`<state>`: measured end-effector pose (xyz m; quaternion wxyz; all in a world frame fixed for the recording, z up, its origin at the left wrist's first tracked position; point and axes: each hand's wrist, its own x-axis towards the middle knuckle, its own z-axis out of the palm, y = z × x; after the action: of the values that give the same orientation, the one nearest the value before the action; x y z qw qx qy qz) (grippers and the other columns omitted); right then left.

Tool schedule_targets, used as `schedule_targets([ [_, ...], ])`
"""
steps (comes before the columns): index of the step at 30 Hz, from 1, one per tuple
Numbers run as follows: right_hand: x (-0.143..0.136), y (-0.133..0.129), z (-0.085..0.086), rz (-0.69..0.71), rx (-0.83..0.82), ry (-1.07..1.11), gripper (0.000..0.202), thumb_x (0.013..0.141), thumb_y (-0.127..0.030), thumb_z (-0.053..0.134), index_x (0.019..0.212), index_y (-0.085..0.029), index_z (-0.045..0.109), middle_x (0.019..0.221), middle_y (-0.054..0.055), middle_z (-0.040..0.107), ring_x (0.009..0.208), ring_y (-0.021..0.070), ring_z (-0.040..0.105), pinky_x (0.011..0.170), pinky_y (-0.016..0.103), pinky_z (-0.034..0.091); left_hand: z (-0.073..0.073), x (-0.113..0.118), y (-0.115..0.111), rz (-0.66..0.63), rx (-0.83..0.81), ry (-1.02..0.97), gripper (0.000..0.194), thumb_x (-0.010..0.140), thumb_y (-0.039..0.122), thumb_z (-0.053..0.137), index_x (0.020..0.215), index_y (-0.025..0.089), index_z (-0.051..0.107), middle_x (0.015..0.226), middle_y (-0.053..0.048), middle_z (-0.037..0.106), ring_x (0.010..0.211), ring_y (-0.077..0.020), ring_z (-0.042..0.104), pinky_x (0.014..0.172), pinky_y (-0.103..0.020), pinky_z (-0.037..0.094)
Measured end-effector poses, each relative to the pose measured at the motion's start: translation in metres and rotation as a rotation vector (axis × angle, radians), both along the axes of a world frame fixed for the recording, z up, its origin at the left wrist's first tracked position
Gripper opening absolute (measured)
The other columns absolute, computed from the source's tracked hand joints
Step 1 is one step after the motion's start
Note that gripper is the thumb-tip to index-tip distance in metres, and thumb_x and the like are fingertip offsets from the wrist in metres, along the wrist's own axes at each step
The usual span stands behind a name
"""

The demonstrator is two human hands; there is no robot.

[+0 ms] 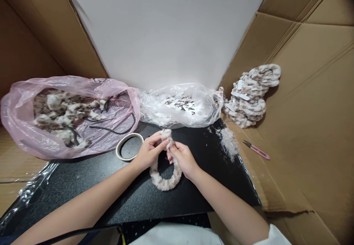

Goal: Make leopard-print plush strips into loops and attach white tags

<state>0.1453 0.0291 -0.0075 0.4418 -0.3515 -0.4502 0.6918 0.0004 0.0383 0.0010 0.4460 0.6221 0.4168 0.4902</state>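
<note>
A fluffy white and light-brown ring [165,183] hangs in a loop over the black tabletop. At its upper end my left hand [151,150] pinches the plush from the left side. Pressed to the same spot from the right, my right hand [184,159] also grips the ring, with the two thumbs close together. A short tuft of plush sticks up above the fingers. Whatever lies between the fingertips is hidden. Just left of my left hand, a roll of tape [118,151] lies flat on the table.
A pink plastic bag [22,134] with plush pieces and dark cords lies at left. Behind my hands is a clear bag [155,114] of small labels. At right are a pile of plush rings [250,101], white fluff [229,143] and pink snips [260,151] on cardboard.
</note>
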Motion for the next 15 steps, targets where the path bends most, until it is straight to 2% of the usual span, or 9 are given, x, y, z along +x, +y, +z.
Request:
schedule_targets([
  [5, 0.0045, 0.0027, -0.0004, 0.083, -0.038, -0.050, 0.050, 0.071, -0.066, 0.064, 0.075, -0.016, 0.057, 0.058, -0.004, 0.056, 0.048, 0.0071, 0.048, 0.050, 0.022, 0.038, 0.0043, -0.0044, 0.0019, 0.160, 0.061, 0.054, 0.027, 0.082, 0.037, 0.063, 0.068, 0.015, 0.066, 0.071, -0.002, 0.055, 0.066, -0.0141, 0.053, 0.062, -0.022, 0.046],
  [11, -0.0001, 0.0006, -0.0024, 0.084, -0.043, -0.014, 0.050, 0.067, -0.064, 0.068, 0.077, -0.016, 0.058, 0.056, -0.005, 0.053, 0.048, 0.0070, 0.045, 0.050, 0.023, 0.037, 0.0019, 0.0007, -0.0014, 0.070, -0.008, -0.015, 0.025, 0.081, 0.036, 0.064, 0.069, 0.014, 0.065, 0.075, -0.001, 0.055, 0.063, -0.0130, 0.055, 0.057, -0.022, 0.046],
  [15, -0.0030, -0.0007, -0.0027, 0.055, -0.040, 0.018, 0.047, 0.068, -0.062, 0.068, 0.074, -0.017, 0.057, 0.055, -0.005, 0.050, 0.047, 0.0072, 0.042, 0.048, 0.023, 0.035, 0.0011, 0.0034, -0.0034, -0.005, -0.101, -0.073, 0.025, 0.082, 0.038, 0.064, 0.071, 0.016, 0.064, 0.068, -0.001, 0.055, 0.059, -0.0143, 0.057, 0.055, -0.024, 0.049],
])
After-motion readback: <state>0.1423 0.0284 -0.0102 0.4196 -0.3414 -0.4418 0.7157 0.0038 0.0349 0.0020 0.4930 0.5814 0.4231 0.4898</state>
